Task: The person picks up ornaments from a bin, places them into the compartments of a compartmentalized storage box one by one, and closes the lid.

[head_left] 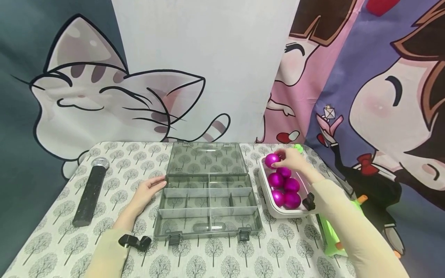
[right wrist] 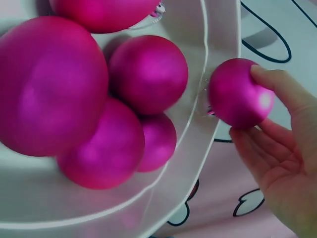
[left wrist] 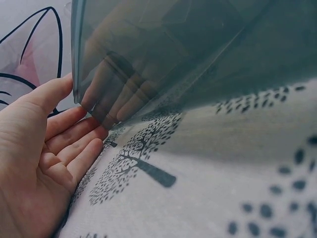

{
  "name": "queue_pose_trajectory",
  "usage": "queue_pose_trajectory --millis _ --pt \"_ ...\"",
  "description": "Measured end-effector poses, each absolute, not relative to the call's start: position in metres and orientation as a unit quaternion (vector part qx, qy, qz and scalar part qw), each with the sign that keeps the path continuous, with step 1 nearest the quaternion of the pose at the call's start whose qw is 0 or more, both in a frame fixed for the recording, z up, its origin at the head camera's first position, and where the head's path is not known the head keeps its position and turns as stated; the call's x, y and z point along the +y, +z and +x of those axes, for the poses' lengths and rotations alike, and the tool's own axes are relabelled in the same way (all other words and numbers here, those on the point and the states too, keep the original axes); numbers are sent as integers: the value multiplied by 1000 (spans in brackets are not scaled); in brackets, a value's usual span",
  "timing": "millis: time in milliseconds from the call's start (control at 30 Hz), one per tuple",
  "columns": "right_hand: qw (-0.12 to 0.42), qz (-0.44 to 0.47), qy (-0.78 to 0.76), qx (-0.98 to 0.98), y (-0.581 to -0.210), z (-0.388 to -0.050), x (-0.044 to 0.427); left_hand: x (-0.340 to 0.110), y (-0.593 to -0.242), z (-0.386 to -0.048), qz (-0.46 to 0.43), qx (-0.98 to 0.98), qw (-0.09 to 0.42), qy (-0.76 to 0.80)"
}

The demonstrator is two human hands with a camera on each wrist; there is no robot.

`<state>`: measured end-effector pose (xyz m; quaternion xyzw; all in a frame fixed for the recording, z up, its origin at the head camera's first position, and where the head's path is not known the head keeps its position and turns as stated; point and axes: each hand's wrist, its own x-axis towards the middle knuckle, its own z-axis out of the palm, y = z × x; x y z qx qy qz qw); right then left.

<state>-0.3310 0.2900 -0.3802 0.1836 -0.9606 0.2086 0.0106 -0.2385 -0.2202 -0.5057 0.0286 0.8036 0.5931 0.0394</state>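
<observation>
A transparent grey divided box (head_left: 209, 208) lies with its lid (head_left: 206, 159) folded back. At its left edge rests my left hand (head_left: 147, 192); in the left wrist view the hand (left wrist: 52, 148) touches the box side (left wrist: 163, 59) with relaxed fingers. My right hand (head_left: 293, 161) holds a magenta ball (head_left: 272, 160) at the far left of a white tub (head_left: 288, 213). The right wrist view shows the thumb and fingers of the hand (right wrist: 285, 144) pinching that ball (right wrist: 240, 94) by the tub's rim (right wrist: 223, 59). Several magenta balls (right wrist: 148, 74) lie inside the tub.
A black microphone (head_left: 90, 193) lies at the left of the tree-patterned tablecloth (head_left: 194, 262). Beyond the tub is a small green item (head_left: 298, 147). A bright green object with orange parts (head_left: 330, 235) is partly behind the right sleeve. Cartoon-printed cloth hangs behind.
</observation>
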Motion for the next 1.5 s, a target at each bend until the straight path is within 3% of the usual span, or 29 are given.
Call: queue_pose_trajectory --millis 400,733,1200,1500 --pt "89 128 309 -938 -368 -327 297 -220 -508 -240 32 806 37 590" --pt "105 159 373 -908 -362 -334 253 -223 -507 -239 24 807 32 589" --pt "61 219 439 -869 -358 -329 157 -220 -506 -239 25 802 28 596" --pt "-14 250 458 -853 -365 -317 99 -220 -508 -240 20 802 30 596"
